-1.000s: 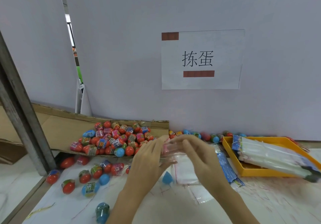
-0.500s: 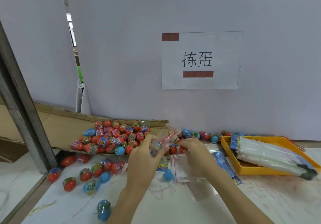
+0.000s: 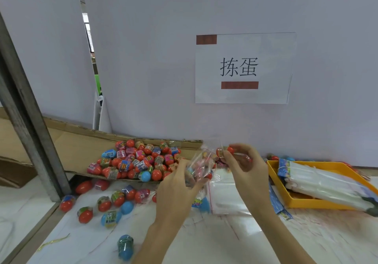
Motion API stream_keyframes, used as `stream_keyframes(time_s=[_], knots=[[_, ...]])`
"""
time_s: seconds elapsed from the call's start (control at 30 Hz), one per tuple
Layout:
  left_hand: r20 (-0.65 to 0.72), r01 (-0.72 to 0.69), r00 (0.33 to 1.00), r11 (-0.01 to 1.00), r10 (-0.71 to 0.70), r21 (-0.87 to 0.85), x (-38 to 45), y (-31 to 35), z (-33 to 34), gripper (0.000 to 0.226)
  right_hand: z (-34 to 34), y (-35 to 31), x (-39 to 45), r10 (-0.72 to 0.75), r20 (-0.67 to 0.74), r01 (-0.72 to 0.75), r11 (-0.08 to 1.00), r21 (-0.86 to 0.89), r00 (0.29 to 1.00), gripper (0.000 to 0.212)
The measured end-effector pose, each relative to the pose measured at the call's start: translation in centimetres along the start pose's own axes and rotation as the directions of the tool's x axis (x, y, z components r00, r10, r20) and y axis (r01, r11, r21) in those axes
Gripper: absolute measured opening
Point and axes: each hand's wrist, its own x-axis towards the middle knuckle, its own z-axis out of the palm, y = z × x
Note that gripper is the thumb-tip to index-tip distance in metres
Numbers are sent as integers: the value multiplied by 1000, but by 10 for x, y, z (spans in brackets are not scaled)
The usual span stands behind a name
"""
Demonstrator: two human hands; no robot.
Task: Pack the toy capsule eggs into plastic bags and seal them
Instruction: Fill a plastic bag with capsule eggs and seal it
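The white surface fills the lower frame. An orange tray sits at right; a cardboard sheet at left centre carries a pile of capsule eggs. At centre, the left hand has its grip clamped on a clear plastic bag containing eggs. Just right of the bag's mouth, the right hand pinches one red egg.
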Motion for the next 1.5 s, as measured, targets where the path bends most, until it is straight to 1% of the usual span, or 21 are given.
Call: stream_keyframes(time_s=[0.07,0.13,0.23,0.3,0.4,0.5,0.57,0.67,0.77,0.9,0.93,1.0,1.07,1.13,1.2,1.23,1.3,1.37,1.4,1.43,1.5], knots=[[6,-73,997,996,72,53,-2,1,1,68,3,-12,-3,-50,10,49,999,23,999,25],[26,-85,996,992,83,89,-3,4,0,67,6,-16,-7,-85,45,86,996,-27,995,26],[26,-57,998,995,55,79,-4,5,-1,72,11,-14,-12,-122,54,128,984,-123,991,27],[16,-20,1000,998,19,64,-3,9,-3,76,12,-12,-12,-127,50,132,983,-128,991,27],[-17,30,999,997,-29,69,-3,10,-6,67,10,-8,-9,-115,31,118,988,-101,993,29],[-36,98,995,991,-95,91,-2,6,-7,56,3,0,-3,-111,-13,107,977,-184,994,27],[-49,138,990,986,-134,98,0,4,-9,46,-4,13,2,-19,-10,15,965,-261,1000,18],[-77,166,984,983,-160,81,2,2,-12,41,-13,37,2,207,51,-171,904,-392,977,3],[-76,173,983,980,-166,98,1,0,-12,43,-16,50,1,286,71,-219,849,-480,955,5],[-76,179,982,980,-173,81,1,-4,-9,43,-18,46,8,314,-1,-295,891,-344,949,6],[-67,184,982,979,-178,85,1,-4,-9,43,-19,44,9,292,-29,-285,898,-335,956,6],[-48,190,981,978,-186,87,1,-3,-9,44,-25,42,9,185,-96,-208,888,-410,978,9],[-43,189,982,978,-186,84,2,-2,-9,43,-33,43,13,117,-133,-172,809,-562,984,15],[-41,184,983,979,-181,87,2,-1,-8,43,-41,44,18,196,-92,-202,672,-712,976,19],[-41,175,984,980,-172,94,2,-2,-7,44,-45,46,19,286,26,-145,559,-816,958,23],[-41,174,985,980,-170,96,2,-3,-6,45,-45,45,18,290,72,-98,531,-841,954,24],[-39,174,985,980,-171,101,2,-5,-6,47,-43,38,19,217,115,-22,541,-841,969,27],[-41,167,986,981,-163,99,1,-7,-5,47,-41,26,20,155,163,31,627,-778,974,30],[-41,162,986,982,-159,94,1,-7,-5,46,-40,21,20,169,224,54,672,-738,960,31],[-40,159,987,983,-156,89,1,-7,-5,45,-37,17,20,216,308,76,694,-716,926,31],[-34,153,988,984,-151,87,1,-7,-5,45,-32,12,15,375,443,114,644,-756,814,34]])
